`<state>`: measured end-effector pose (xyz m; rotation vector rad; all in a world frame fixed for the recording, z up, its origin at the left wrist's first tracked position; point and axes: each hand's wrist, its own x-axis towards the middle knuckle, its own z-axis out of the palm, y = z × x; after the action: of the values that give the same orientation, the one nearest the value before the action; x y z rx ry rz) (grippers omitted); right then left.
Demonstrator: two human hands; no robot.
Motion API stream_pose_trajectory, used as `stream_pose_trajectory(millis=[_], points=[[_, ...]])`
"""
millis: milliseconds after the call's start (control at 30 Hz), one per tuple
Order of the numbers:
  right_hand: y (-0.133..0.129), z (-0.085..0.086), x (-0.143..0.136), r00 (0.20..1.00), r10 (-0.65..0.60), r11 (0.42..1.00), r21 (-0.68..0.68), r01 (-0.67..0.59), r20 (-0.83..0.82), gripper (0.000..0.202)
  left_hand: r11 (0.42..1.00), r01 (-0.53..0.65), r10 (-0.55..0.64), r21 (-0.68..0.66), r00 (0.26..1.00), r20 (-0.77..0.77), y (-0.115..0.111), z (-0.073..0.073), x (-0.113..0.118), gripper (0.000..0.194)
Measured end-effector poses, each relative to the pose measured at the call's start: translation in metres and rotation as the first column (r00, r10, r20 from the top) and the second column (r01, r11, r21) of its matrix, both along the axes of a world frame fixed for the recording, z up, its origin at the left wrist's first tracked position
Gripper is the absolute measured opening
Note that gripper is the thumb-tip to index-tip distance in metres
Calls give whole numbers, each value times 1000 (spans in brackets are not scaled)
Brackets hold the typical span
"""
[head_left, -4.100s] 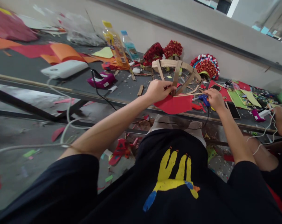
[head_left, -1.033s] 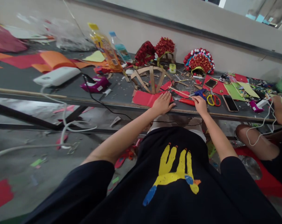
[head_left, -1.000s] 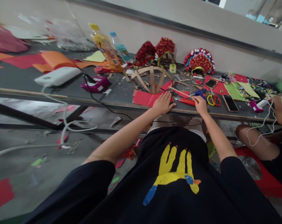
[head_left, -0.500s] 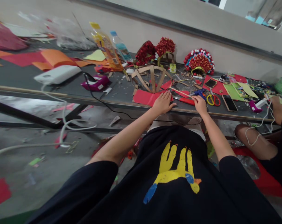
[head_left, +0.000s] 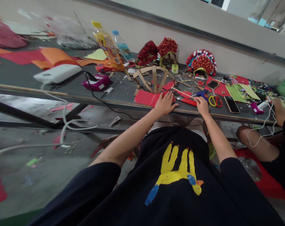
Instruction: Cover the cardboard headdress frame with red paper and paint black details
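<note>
Our left grip (head_left: 166,104) lies spread, likely steadying the red paper (head_left: 144,98). Our right grip (head_left: 202,106) pinches a thin stick (head_left: 183,93), tip free.

On the table (head_left: 125,92), paper (head_left: 145,98) lies before the frame (head_left: 154,80); right of both, scissors (head_left: 215,98) lie beside the phone (head_left: 232,104).

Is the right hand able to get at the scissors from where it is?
Probably yes: the scissors lie just beside the right hand with nothing visible in between, though it holds a thin stick.
</note>
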<state>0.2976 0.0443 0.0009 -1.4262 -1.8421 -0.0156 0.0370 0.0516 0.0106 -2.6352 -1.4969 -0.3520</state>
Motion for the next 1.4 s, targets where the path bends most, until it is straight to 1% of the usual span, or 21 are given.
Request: stream_pose_trajectory(millis=[300,500,767,1000,1200,1300,1400], points=[[1,-1,1,999,16,1000,-15,-16,-32,37,1000,1,0,23,1000,-29,3,-2,-1,74],[1,0,1,1000,9,1000,-10,-9,-29,36,999,11,-12,33,1000,27,6,-6,-1,74],[2,-1,2,1000,8,1000,-12,-8,-22,37,996,-42,33,74,992,118,0,-2,0,71],[1,-1,1,1000,-3,1000,-5,3,-10,35,996,-58,51,62,993,109,2,-3,1,71],[1,-1,1,1000,16,1000,-7,-16,-18,36,996,-56,48,71,993,107,-1,0,2,73],[1,-1,0,1000,16,1000,-1,-16,-21,36,994,-51,39,93,992,121,-3,1,2,71],[2,1,0,999,31,1000,2,-31,-23,35,995,-25,12,96,991,130,-7,-3,0,62]])
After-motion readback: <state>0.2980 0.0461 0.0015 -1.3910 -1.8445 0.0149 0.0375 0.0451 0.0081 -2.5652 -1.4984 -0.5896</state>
